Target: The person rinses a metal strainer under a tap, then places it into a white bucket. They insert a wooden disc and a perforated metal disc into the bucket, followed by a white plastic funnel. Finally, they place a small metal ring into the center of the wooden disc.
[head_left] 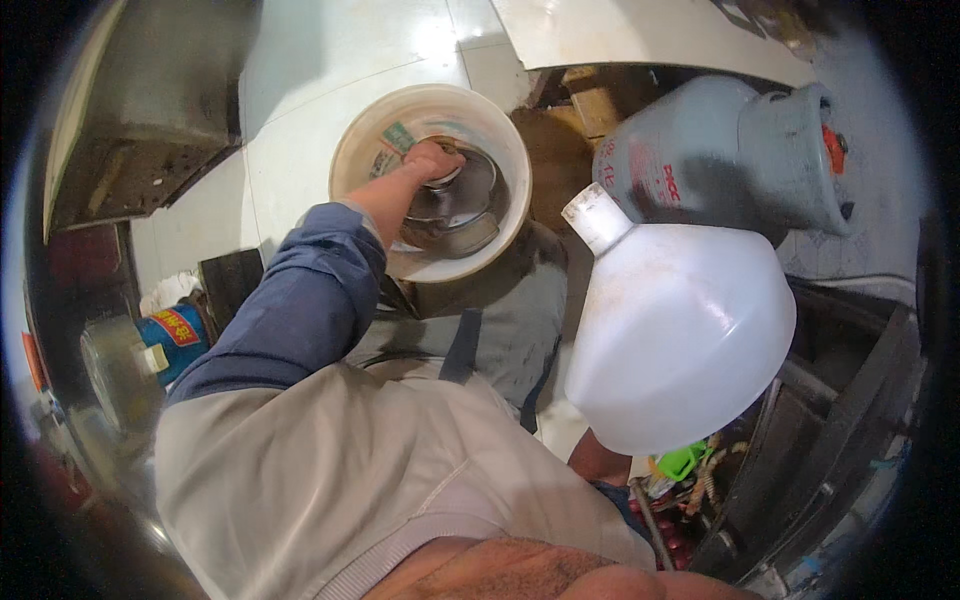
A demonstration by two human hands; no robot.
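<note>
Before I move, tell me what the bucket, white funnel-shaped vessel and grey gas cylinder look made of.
Bucket: likely plastic, satin; smooth off-white rim.
White funnel-shaped vessel: probably plastic, semi-gloss; milky body, soft highlights.
Grey gas cylinder: apparently painted metal, dull; rounded shoulder and collar under grey coat, exact metal unclear.

Left arm [300, 300] stretched forward, navy sleeve [335, 250] ending above the bare wrist [408, 184], left hand [435, 160] palm-down and curled; right arm [598, 461] just a sliver, lower right, right hand hidden.
</note>
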